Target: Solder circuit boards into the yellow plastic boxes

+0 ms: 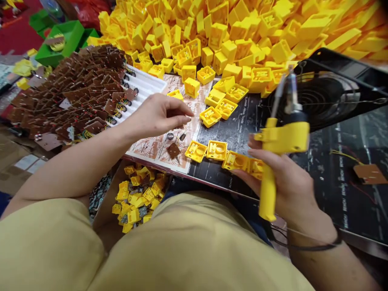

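Soldering gun [286,137]: yellow plastic, smooth, pistol-shaped; metal tip points up and away, handle hangs down.
Right hand [292,182]: fingers clamped on the soldering gun; lower finger lies beside the near end of the casing row, contact unclear.
Casing row [216,150]: four shallow square yellow plastic shells, open side up, edge to edge; round perforated grilles moulded inside at least two. Lies between the two hands, right end partly behind the right hand's fingers.
Left hand [157,115]: above the patterned sheet, palm down; thumb and index tips close together, cannot tell if anything is pinched.
Circuit board [173,150]: brown, flat, squarish; below the left fingertips, left of the casing row.
Round parts [170,136]: two small discs between left hand and circuit board.
Patterned sheet [151,147]: printed, brownish on white, laid on the table [318,194], whose black surface carries white lettering.
Casing cluster [226,108]: open yellow shells just right of the left fingertips.
Casing heap [218,32]: angular yellow shells, tumbled across the far side.
White tray [148,87]: ridged; a mound of brown boards [75,89] with thin wires piled over its left part.
Green box [74,36]: open, glossy; yellow piece inside.
Cardboard box [104,218]: below table edge; yellow shells mixed with grey pieces.
Fan [318,89]: black, concentric-ring guard, right of the casing heap.
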A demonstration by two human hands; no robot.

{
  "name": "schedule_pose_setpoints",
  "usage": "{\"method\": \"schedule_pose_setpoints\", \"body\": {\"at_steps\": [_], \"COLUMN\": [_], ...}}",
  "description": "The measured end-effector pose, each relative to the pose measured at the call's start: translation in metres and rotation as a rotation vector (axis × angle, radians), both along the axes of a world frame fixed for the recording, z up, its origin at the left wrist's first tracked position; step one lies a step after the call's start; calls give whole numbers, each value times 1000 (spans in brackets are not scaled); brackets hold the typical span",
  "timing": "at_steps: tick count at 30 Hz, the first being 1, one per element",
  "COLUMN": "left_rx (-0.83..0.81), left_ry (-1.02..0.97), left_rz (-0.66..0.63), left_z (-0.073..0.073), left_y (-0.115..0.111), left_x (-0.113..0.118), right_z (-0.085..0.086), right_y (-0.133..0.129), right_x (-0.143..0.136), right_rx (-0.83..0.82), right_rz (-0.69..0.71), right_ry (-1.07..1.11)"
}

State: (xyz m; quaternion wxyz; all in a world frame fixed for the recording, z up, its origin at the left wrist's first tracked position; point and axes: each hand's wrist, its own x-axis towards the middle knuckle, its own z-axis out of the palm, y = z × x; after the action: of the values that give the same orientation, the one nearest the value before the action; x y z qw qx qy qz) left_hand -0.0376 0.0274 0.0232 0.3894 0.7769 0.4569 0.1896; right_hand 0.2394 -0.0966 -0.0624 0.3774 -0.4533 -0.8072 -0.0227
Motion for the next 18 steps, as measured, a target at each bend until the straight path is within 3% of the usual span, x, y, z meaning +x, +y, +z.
{"method": "schedule_pose_setpoints", "body": {"at_steps": [3, 7, 9, 12, 18], "left_rx": [137, 39, -20, -44, 115], "left_ry": [-21, -1, 18, 70, 222], "left_rz": [-27, -123, -152, -192, -232], "left_z": [-12, -37, -42, -39, -26], "left_y": [-8, -17, -16, -11, -8], "left_x": [14, 28, 29, 28, 30], "right_z": [1, -4, -5, 0, 25], "right_y": [19, 28, 25, 20, 7], "right_x": [-21, -34, -33, -30, -20], "right_rx": [-6, -20, -28, -7, 158], "right_rz": [56, 55, 42, 24, -34], "right_ry": [-60, -109, -116, -81, 53]}}
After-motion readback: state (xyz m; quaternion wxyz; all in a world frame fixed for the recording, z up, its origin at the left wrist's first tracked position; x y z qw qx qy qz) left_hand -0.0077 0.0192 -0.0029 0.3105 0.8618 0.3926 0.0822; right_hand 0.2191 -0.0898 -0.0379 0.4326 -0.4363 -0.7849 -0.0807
